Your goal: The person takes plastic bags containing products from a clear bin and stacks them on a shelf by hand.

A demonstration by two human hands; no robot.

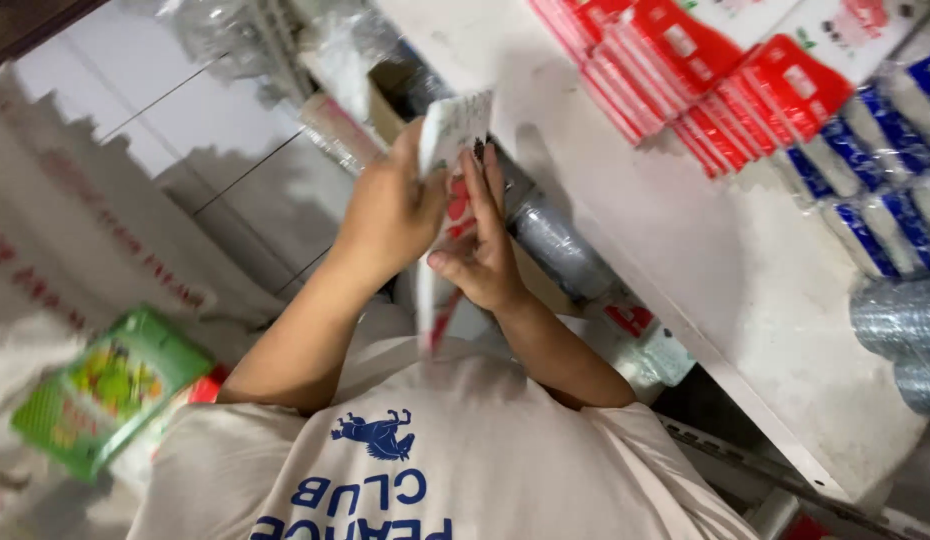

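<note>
Near the centre of the frame, both hands hold a stack of flat white-and-red packets (447, 190) in front of the person's chest. The left hand (390, 215) grips the stack from the left side, its fingers wrapped around behind the packets, with the thumb near the upper edge. The right hand (480, 245) lies against the stack's right face, its fingers (485, 190) stretched out flat and close together along the packets, thumb tucked low at the front. The stack stands on edge, its top corner pointing toward the upper middle of the frame.

To the right, a white shelf (685, 250) runs diagonally across the frame. At its upper right end lie rows of red packets (685, 70), then blue-and-white packets (875, 170), and silvery rolls (900, 320) at the right edge. In the lower left sits a green printed pack (110, 390) beside white sacks (75, 230).
</note>
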